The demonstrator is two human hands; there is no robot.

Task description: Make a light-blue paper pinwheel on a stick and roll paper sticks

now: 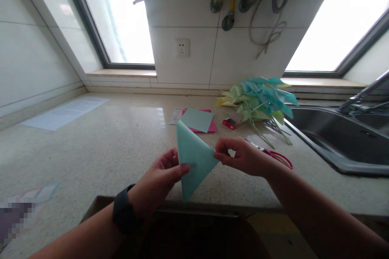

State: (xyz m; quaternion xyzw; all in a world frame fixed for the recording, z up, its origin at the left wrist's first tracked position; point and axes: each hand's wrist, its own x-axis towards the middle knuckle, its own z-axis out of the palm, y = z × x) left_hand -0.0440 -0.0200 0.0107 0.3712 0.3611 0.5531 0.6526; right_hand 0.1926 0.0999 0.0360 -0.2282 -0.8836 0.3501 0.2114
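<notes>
A light teal sheet of paper [196, 160], folded into a triangle, is held up above the counter's front edge. My left hand [164, 174] grips its left side, thumb on the near face and fingers behind. At the right corner, my right hand [235, 154] pinches the paper between thumb and fingertips. Behind the triangle lies a small stack of square paper, with a pale green sheet [197, 119] over a pink sheet [211, 127]. Red-handled scissors [278, 158] rest just beyond my right hand, partly hidden by it.
Teal and yellow paper flowers [264, 99] with thin stems lie in a pile at the back right, beside a small red box [231, 122]. A steel sink [343, 141] is at the right. A printed sheet [65, 112] lies at the back left.
</notes>
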